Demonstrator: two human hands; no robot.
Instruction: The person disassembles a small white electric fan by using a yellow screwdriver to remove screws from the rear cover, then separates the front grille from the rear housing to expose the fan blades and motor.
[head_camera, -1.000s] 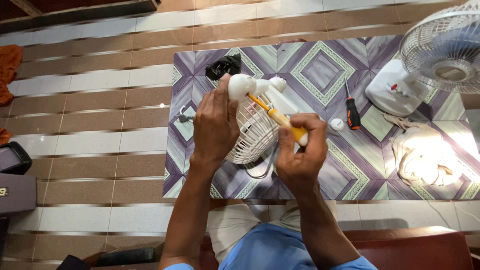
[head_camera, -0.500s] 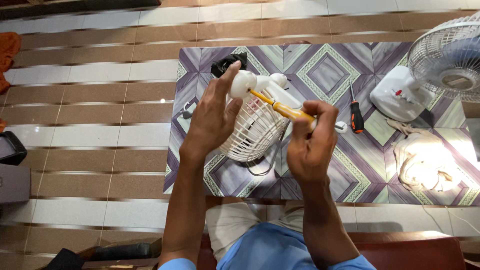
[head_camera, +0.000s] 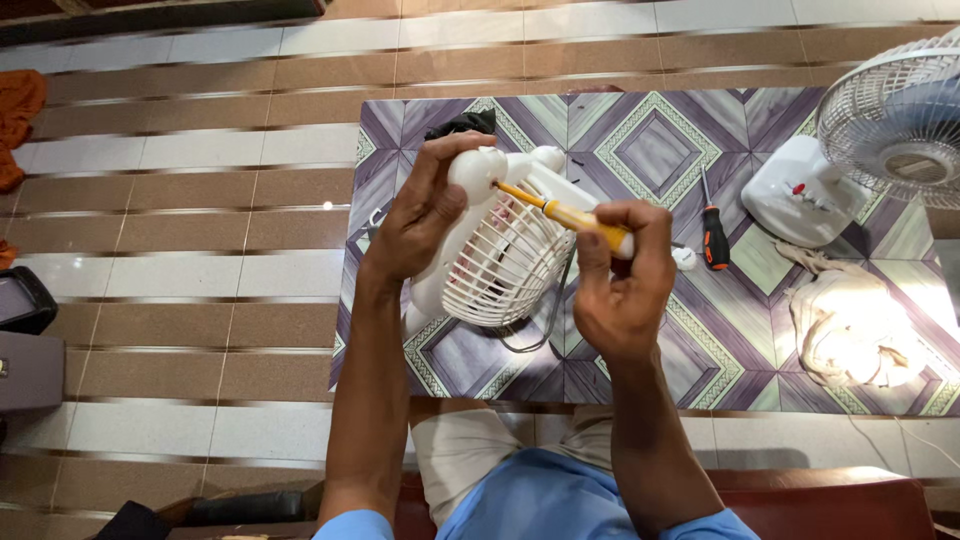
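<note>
**2 hands, 1 little fan, 1 screwdriver**

The left hand (head_camera: 425, 215) is wrapped around the back of a small white fan (head_camera: 500, 250) and holds it up over the table (head_camera: 640, 130). The right hand (head_camera: 620, 290) is closed tight on the yellow screwdriver (head_camera: 565, 213). Its tip touches the fan just beside the left thumb. Past the right hand lie a small white cap (head_camera: 684, 258) and a black and red screwdriver (head_camera: 712, 232). Farther right stands a big fan (head_camera: 890, 110), with a cloth (head_camera: 850, 320) near it.

table (head_camera: 640, 130) | on it: screwdriver (head_camera: 713, 232), cloth (head_camera: 850, 320), fan base (head_camera: 795, 190)
</note>
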